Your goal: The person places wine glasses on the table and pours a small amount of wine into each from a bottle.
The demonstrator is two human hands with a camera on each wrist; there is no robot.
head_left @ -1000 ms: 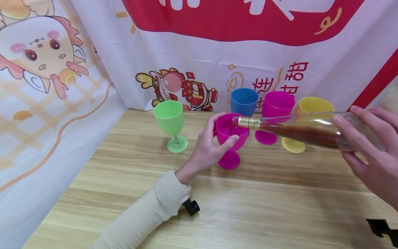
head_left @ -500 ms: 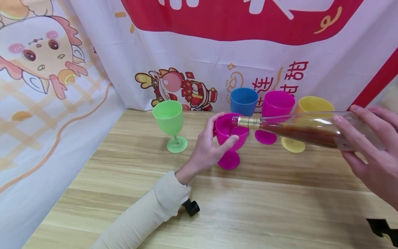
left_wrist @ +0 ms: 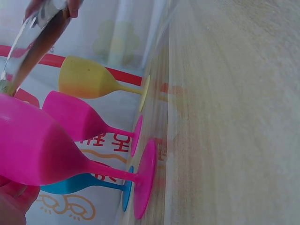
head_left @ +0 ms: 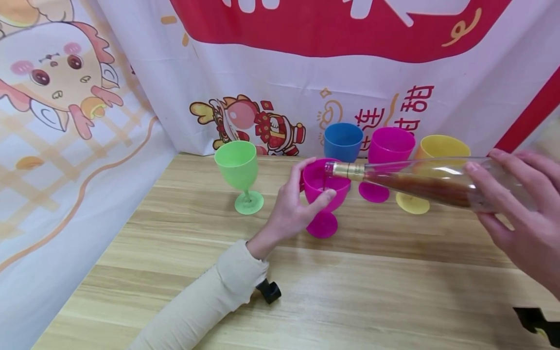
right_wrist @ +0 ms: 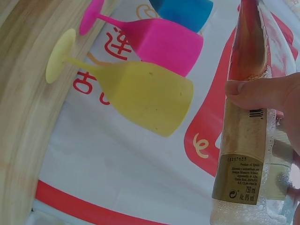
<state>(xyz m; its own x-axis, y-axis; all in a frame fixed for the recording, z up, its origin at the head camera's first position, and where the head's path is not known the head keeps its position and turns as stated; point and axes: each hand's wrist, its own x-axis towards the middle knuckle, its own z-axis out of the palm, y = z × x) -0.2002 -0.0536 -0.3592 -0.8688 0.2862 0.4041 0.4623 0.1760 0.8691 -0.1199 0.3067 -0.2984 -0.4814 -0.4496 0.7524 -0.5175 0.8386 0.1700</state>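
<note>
My left hand [head_left: 295, 201] holds the bowl of a magenta goblet [head_left: 323, 194], thumb at the front and fingers round its left side. The goblet stands upright, its foot on the wooden table [head_left: 367, 301]. My right hand [head_left: 525, 214] grips a clear glass wine bottle [head_left: 420, 182] tipped almost level, its gold-banded neck over the goblet's rim. A thin stream of dark red liquid runs from the mouth into the bowl. Brown-red liquid lies along the bottle's lower side. In the right wrist view my thumb [right_wrist: 253, 91] lies across the bottle, above a gold label [right_wrist: 238, 178].
Behind stand a blue goblet [head_left: 343, 141], a second magenta goblet [head_left: 391, 146] and a yellow goblet [head_left: 443, 146], the yellow one partly behind the bottle. A green goblet [head_left: 238, 165] stands to the left. A printed white cloth [head_left: 271, 73] hangs at the table's back edge.
The bottle and right hand have shifted very slightly left, and liquid keeps running into the goblet. The left hand and the goblet stay where they were.
</note>
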